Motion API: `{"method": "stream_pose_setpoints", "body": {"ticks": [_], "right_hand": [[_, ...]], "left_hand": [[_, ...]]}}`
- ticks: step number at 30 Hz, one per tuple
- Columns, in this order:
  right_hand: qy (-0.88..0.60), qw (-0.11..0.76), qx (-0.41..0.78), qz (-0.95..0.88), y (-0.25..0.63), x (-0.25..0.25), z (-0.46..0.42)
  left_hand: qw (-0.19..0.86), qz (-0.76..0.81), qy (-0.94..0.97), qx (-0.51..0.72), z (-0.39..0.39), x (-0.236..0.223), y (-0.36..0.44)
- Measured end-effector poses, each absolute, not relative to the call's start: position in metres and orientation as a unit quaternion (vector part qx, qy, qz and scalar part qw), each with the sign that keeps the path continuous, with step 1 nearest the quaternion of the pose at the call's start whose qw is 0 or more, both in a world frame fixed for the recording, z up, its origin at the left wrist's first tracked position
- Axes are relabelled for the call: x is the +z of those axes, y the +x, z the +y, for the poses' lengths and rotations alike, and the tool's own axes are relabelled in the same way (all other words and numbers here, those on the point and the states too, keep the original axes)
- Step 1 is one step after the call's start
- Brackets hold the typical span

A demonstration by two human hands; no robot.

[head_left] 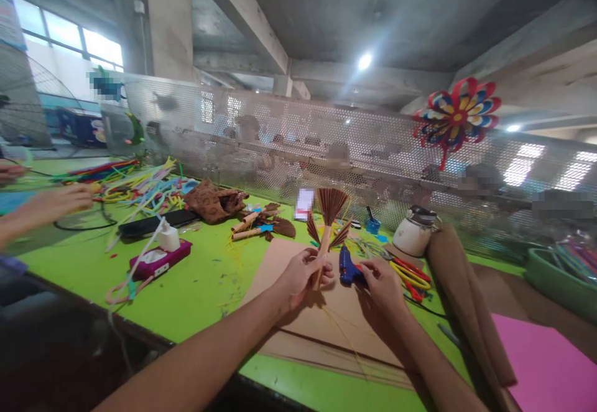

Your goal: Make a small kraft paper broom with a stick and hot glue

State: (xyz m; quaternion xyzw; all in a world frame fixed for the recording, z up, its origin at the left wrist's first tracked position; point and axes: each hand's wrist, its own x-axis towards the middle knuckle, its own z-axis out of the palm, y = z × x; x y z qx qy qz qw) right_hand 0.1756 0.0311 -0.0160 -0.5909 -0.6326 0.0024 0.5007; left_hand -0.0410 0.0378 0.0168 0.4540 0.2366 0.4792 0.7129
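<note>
My left hand (305,278) grips the tan stem of a brown paper craft (332,206), held upright, with a pleated fan at its top and smaller pleated pieces at its sides. Close by on the right, my right hand (381,282) is closed round a blue glue gun (347,267), its front end near the stem. Both hands are above a stack of brown cardboard sheets (284,303). Yellow strands (342,331) trail over the cardboard. Part of the glue gun's handle is hidden by my fingers.
Left on the green table (205,300) are a magenta power strip (161,259), a black case (158,222) and colourful strips. Scissors (413,275), a white kettle (414,231) and rolled brown paper (461,300) lie right. A co-worker's hand (69,200) is at far left. A perforated screen (280,144) stands behind.
</note>
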Motion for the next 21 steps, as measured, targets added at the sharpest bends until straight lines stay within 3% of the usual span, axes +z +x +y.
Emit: {"method": "stream_pose_setpoints", "body": {"ticks": [4, 14, 21], "right_hand": [[-0.609, 0.484, -0.054, -0.627, 0.183, -0.025, 0.037], [-0.622, 0.565, 0.044, -0.541, 0.193, -0.021, 0.036], [-0.625, 0.546, 0.03, -0.556, 0.185, -0.009, 0.024]], "left_hand": [[0.712, 0.24, 0.444, 0.488, 0.04, 0.018, -0.044], [0.707, 0.278, 0.425, 0.491, 0.06, 0.007, -0.05], [0.671, 0.371, 0.384, 0.515, 0.069, 0.011, -0.058]]}}
